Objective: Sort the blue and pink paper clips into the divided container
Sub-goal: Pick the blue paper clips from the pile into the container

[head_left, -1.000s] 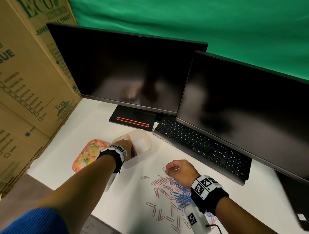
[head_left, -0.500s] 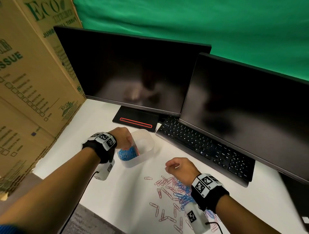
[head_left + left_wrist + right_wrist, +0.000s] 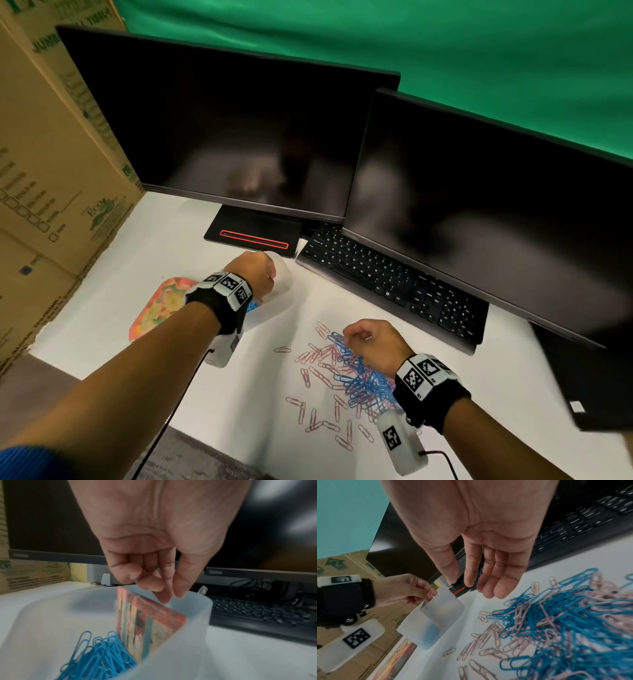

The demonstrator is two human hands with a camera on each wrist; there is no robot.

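A translucent container stands on the white desk with a colourful card divider upright inside it. Several blue clips lie in the compartment left of the divider. My left hand hangs over the container with loosely curled fingers, the tips just above the divider's top edge; I see no clip in it. A mixed pile of blue and pink clips lies to the right, with loose pink clips scattered nearer the front. My right hand hovers over the pile's far-left edge, fingers straight, holding nothing.
Two dark monitors stand behind, and a black keyboard lies right of the container. A flowery tray sits left of the container and cardboard boxes wall the left side. The desk's front edge runs under my left forearm.
My left hand has moved from the container's left side to above its middle, over the divider. My right hand has stayed over the clip pile.
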